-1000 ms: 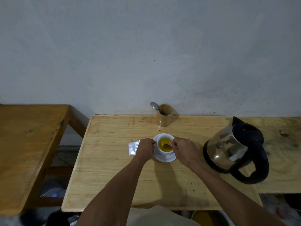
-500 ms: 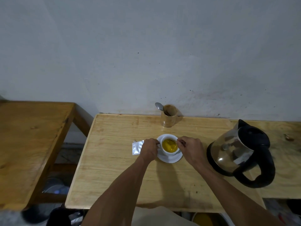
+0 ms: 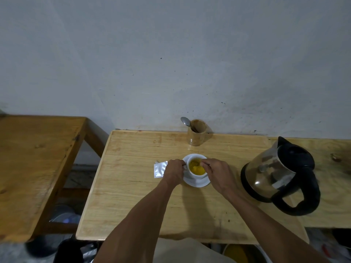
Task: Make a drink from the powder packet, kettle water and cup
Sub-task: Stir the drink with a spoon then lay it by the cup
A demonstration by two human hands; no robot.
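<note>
While my left hand (image 3: 173,170) closes on the handle side of the white cup (image 3: 196,167), my right hand (image 3: 216,172) pinches the stem of a small spoon (image 3: 197,163) whose bowl dips into the yellow drink (image 3: 198,168). My right fingers (image 3: 206,165) are pressed together on that stem just over the cup's right rim; the stem itself is mostly hidden by them. My left fingers curl shut against the cup, though I cannot tell whether they pass through the handle. That cup sits on a white saucer (image 3: 197,184) near the middle of the light wooden table (image 3: 133,196). Just beside my left hand, on the table, lies the silver powder packet (image 3: 159,168), flat and partly covered by my knuckles. To my right stands the steel electric kettle (image 3: 279,177) with black lid and handle, near my right wrist but not touching it. Behind the cup, against the grey wall (image 3: 171,63), a wooden holder (image 3: 197,134) keeps another spoon (image 3: 185,121) upright. A darker wooden table (image 3: 34,158) stands apart on the left.
</note>
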